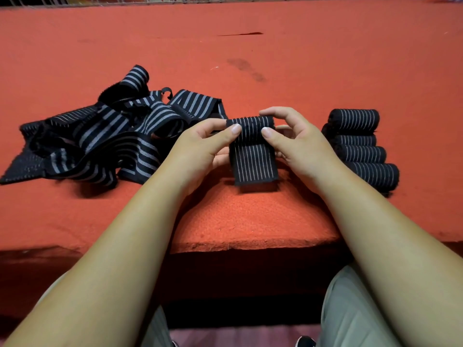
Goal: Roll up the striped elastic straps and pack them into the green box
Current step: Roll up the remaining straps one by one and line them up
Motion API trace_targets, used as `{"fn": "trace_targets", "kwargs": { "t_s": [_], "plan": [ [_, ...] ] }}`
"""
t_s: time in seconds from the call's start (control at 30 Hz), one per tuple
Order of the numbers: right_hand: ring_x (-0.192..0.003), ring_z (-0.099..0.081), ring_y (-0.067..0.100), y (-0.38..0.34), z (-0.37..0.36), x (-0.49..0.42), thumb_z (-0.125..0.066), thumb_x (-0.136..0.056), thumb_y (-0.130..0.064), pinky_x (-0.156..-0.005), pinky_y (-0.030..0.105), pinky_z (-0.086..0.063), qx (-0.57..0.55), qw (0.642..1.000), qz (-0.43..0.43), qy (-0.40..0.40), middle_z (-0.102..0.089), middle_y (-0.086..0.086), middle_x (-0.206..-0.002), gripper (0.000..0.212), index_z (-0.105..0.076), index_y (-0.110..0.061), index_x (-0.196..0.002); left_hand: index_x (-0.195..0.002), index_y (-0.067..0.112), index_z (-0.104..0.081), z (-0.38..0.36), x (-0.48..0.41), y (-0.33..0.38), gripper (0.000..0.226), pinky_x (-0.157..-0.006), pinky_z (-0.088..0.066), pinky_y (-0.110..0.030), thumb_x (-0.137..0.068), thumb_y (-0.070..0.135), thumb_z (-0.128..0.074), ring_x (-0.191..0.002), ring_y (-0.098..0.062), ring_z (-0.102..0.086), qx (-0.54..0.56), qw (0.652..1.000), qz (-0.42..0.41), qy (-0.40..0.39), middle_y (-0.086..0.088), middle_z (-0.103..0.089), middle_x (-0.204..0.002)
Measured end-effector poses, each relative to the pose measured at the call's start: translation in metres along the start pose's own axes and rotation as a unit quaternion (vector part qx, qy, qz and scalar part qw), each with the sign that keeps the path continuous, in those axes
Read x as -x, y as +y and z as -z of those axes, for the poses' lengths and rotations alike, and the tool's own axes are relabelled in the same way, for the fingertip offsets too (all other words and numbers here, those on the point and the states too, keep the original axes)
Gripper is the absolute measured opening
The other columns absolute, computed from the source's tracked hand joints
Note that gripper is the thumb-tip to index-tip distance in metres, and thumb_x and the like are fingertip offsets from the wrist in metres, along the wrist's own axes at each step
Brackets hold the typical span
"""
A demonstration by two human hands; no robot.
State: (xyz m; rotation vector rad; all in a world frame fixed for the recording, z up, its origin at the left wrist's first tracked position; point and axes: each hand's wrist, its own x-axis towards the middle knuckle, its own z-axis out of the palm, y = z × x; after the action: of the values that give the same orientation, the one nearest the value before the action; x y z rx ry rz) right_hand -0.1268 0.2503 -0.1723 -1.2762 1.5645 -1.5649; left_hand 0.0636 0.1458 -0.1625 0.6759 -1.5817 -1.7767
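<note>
Striped elastic straps, black fabric with thin pale lines, are in three states on the red felt-covered worktop (250, 221). One strap (251, 136) is between the two hands, a little back from the middle of the near edge. Its far part is wound into a tight roll, and a short flat tail hangs from the roll toward the near edge. The left hand (200, 146) pinches the left end of the roll with thumb and fingers. The right hand (295, 139) pinches the right end in the same way, so both hands are clamped on this one strap.

Toward the right edge, just beside the right hand, lie the finished rolls (358, 144), at least four, side by side and touching each other. Toward the left edge lies a loose heap of unrolled straps (100, 141), tangled together, so I cannot tell their number.

The green box does not show anywhere. By my judgement the task is somewhere in the middle: the present roll needs only a few more turns, the heap is not yet rolled, and no packing is visible.
</note>
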Motion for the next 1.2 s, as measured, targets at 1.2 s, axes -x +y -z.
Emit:
{"fn": "trace_targets", "kwargs": {
  "t_s": [1.2],
  "plan": [
    [-0.08, -0.068, 0.029, -0.0017, -0.0029, -0.0011, -0.069, -0.1, -0.049, -0.083, 0.064, -0.059, 0.033, 0.998, -0.049, 0.012, -0.076, 0.018, -0.101, 0.034, -0.074, -0.029, -0.127, -0.13, 0.0, -0.069, 0.0052, -0.0086, -0.0072, 0.035, -0.105, -0.06, -0.049, -0.096, 0.001, -0.077, -0.116, -0.035, -0.076, 0.028, 0.999, -0.007, 0.04, -0.026, -0.073, -0.128]
  ]
}}
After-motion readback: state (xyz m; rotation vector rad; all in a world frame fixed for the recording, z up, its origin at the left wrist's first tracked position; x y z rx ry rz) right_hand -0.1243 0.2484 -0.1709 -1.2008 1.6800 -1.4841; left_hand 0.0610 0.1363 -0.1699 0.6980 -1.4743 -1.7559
